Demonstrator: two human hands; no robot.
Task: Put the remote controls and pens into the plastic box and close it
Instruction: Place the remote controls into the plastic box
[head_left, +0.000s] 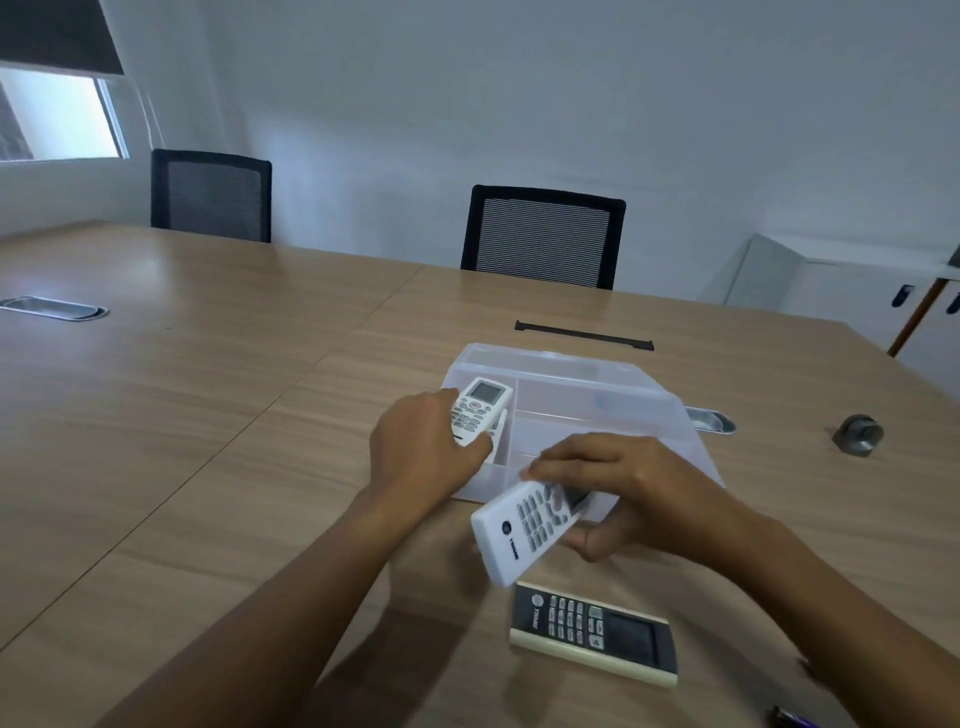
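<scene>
In the head view, a translucent plastic box sits open at the centre of the frame on a long wooden table, its lid folded back toward the far side. Dividers split its inside into compartments.

The left hand reaches in from the lower left and is closed around a small white remote with a grey screen, thumb under its near end, holding it tilted over the box's left compartment. A second white shape shows just beneath it in that compartment, too hidden to identify.

The right hand, coming from the lower right, is clamped on a larger white remote, fingers across its top and thumb below. This remote is tilted at the box's near edge, its far end over the box and its near end sticking out toward the bottom of the frame.

A dark remote with a cream-coloured rim lies flat on the table just below the larger white one, apart from both hands. At the bottom right edge a dark and purple pen-like object is barely in view.

Two black mesh chairs stand behind the table in the upper half, and a small round metal object rests at mid right.
</scene>
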